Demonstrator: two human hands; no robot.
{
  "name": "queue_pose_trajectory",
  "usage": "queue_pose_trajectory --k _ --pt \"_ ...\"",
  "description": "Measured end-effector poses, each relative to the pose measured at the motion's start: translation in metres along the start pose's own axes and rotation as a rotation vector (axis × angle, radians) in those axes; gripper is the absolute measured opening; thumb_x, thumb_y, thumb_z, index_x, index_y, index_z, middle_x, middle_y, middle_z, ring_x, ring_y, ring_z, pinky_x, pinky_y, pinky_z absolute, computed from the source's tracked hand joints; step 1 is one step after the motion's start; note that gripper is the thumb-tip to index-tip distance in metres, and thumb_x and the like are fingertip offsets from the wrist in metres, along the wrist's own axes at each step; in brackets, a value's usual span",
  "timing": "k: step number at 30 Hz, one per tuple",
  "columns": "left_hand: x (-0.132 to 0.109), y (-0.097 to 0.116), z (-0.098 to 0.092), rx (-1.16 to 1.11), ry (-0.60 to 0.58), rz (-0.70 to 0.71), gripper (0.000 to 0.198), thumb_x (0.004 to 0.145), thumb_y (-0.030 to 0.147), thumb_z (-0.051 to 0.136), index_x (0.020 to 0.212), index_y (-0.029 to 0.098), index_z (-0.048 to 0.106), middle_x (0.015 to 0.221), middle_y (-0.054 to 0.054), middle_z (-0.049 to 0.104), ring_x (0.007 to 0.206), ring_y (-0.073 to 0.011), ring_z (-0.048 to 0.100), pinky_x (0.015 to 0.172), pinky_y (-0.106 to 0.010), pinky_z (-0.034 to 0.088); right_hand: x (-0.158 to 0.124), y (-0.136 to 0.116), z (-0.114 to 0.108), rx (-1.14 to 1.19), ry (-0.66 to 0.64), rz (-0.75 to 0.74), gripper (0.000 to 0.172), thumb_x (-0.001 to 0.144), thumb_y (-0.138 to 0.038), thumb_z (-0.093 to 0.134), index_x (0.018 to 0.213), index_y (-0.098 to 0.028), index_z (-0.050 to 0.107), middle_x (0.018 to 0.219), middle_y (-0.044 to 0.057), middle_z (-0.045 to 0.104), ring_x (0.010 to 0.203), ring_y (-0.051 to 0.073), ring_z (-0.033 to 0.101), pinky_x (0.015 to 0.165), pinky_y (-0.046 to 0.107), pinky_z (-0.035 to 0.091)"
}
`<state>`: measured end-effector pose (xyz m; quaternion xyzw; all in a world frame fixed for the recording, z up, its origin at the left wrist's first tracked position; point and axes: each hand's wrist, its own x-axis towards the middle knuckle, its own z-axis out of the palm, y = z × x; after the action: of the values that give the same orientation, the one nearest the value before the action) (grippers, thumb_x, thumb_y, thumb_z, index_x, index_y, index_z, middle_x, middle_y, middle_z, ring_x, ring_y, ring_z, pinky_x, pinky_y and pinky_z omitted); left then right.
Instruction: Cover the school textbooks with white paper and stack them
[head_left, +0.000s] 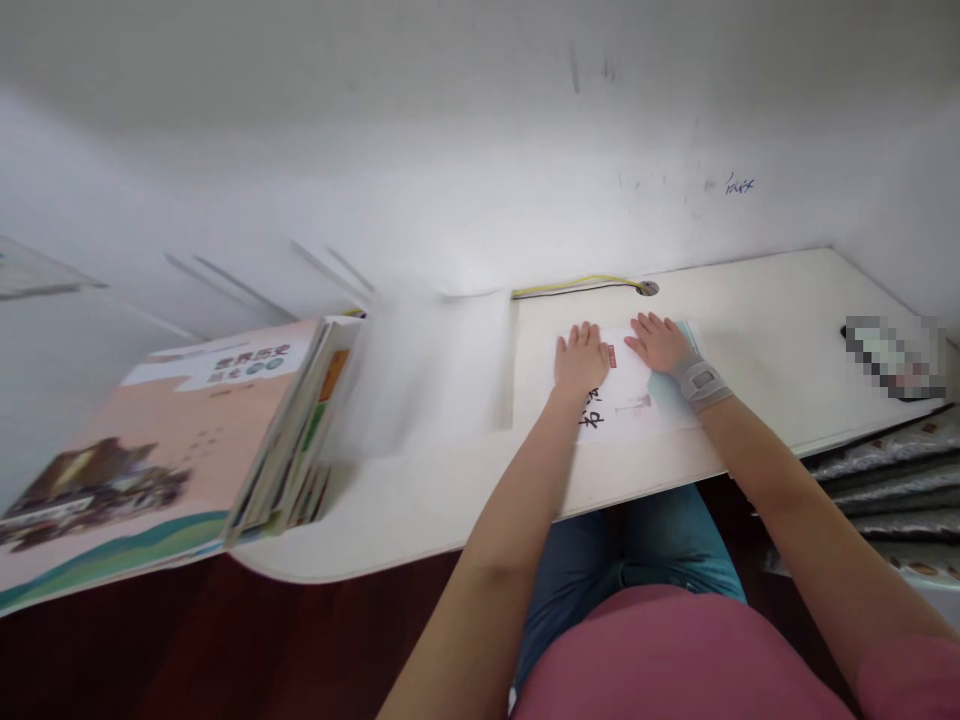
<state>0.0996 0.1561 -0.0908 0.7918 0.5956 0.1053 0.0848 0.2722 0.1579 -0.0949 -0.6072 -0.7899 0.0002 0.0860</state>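
A thin white booklet (634, 400) with black brush characters lies flat on the white desk (765, 340) in front of me. My left hand (580, 360) rests flat on its left part, fingers stretched out. My right hand (660, 342) lies flat on its upper right part, fingers spread, with a grey band on the wrist. Neither hand grips anything.
A stack of books (187, 440) with a pink cover on top sits at the desk's left. A blurred white sheet (435, 370) lies beside it. A yellow cable (577, 286) runs along the wall to a desk hole. Patterned folded items (892, 470) are at right.
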Motion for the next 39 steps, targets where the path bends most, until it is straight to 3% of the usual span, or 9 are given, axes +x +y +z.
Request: queue_pose_trajectory --k 5,11,15,19,21,23,28,33,39 --pt "-0.007 -0.036 -0.007 -0.083 0.066 -0.207 0.06 0.092 0.037 0.025 0.145 0.008 0.032 0.154 -0.015 0.026 0.143 -0.029 0.018 0.115 -0.048 0.012 -0.007 0.041 -0.006 -0.02 -0.033 0.058 0.057 0.095 -0.044 0.029 0.141 -0.012 0.038 0.151 0.014 0.033 0.139 0.03 0.028 0.11 0.05 0.022" --pt "-0.013 -0.047 -0.011 -0.188 0.189 -0.335 0.061 0.088 0.033 0.038 0.135 -0.005 0.041 0.147 -0.028 0.032 0.141 -0.0329 0.023 0.114 -0.044 0.014 -0.016 0.064 -0.007 -0.013 -0.017 0.125 0.054 0.094 -0.036 0.028 0.14 -0.009 0.039 0.149 0.015 0.036 0.139 0.029 0.028 0.109 0.049 0.024" --pt "-0.009 -0.053 -0.018 -0.354 0.24 -0.365 0.043 0.088 0.03 0.039 0.121 0.009 0.056 0.129 -0.019 0.056 0.127 -0.0275 0.046 0.107 -0.039 0.032 -0.017 0.065 -0.006 -0.007 0.029 0.128 0.053 0.093 -0.034 0.03 0.138 -0.009 0.041 0.148 0.017 0.037 0.136 0.031 0.03 0.108 0.054 0.022" --pt "0.001 -0.062 -0.031 -0.541 0.281 -0.401 0.049 0.087 0.031 0.042 0.134 0.015 0.044 0.114 -0.011 0.065 0.101 -0.0196 0.062 0.088 -0.032 0.047 -0.016 0.065 -0.007 0.019 0.092 0.083 0.054 0.091 -0.037 0.034 0.135 -0.006 0.044 0.139 0.022 0.044 0.127 0.031 0.039 0.105 0.048 0.027" --pt "0.007 -0.067 -0.039 -0.68 0.244 -0.368 0.061 0.083 0.032 0.052 0.14 0.017 0.037 0.103 -0.007 0.066 0.087 -0.0165 0.065 0.079 -0.029 0.05 -0.014 0.067 -0.008 0.043 0.11 0.051 0.054 0.091 -0.037 0.035 0.132 -0.005 0.048 0.131 0.023 0.05 0.119 0.031 0.045 0.102 0.045 0.031" --pt "0.012 -0.073 -0.048 -0.856 0.15 -0.302 0.065 0.075 0.03 0.063 0.136 0.02 0.045 0.088 -0.002 0.065 0.075 -0.0144 0.064 0.073 -0.028 0.05 -0.013 0.07 -0.009 0.075 0.121 0.018 0.051 0.09 -0.036 0.035 0.129 -0.006 0.052 0.124 0.022 0.054 0.113 0.03 0.048 0.1 0.043 0.033" --pt "0.018 -0.085 -0.068 -1.043 -0.009 -0.233 0.031 0.059 0.021 0.075 0.089 0.016 0.07 0.054 0.005 0.049 0.054 -0.0106 0.055 0.059 -0.027 0.048 -0.013 0.078 -0.014 0.191 0.122 -0.052 0.048 0.089 -0.034 0.037 0.125 -0.008 0.056 0.116 0.019 0.058 0.108 0.028 0.051 0.098 0.041 0.036" --pt "0.009 -0.086 -0.076 -1.105 -0.016 -0.222 0.022 0.06 0.026 0.076 0.077 0.015 0.068 0.058 0.002 0.058 0.06 -0.0118 0.059 0.064 -0.029 0.051 -0.014 0.095 -0.033 0.349 0.101 -0.08 0.042 0.082 -0.034 0.047 0.116 -0.013 0.061 0.113 0.014 0.063 0.104 0.025 0.055 0.094 0.039 0.04" --pt "0.004 -0.088 -0.075 -1.064 0.026 -0.264 0.027 0.062 0.038 0.075 0.071 0.014 0.064 0.07 -0.005 0.068 0.07 -0.0171 0.065 0.068 -0.032 0.054 -0.019 0.111 -0.064 0.563 0.065 0.045 0.037 0.08 -0.048 0.049 0.088 -0.016 0.064 0.077 0.005 0.065 0.07 0.017 0.057 0.067 0.031 0.047"
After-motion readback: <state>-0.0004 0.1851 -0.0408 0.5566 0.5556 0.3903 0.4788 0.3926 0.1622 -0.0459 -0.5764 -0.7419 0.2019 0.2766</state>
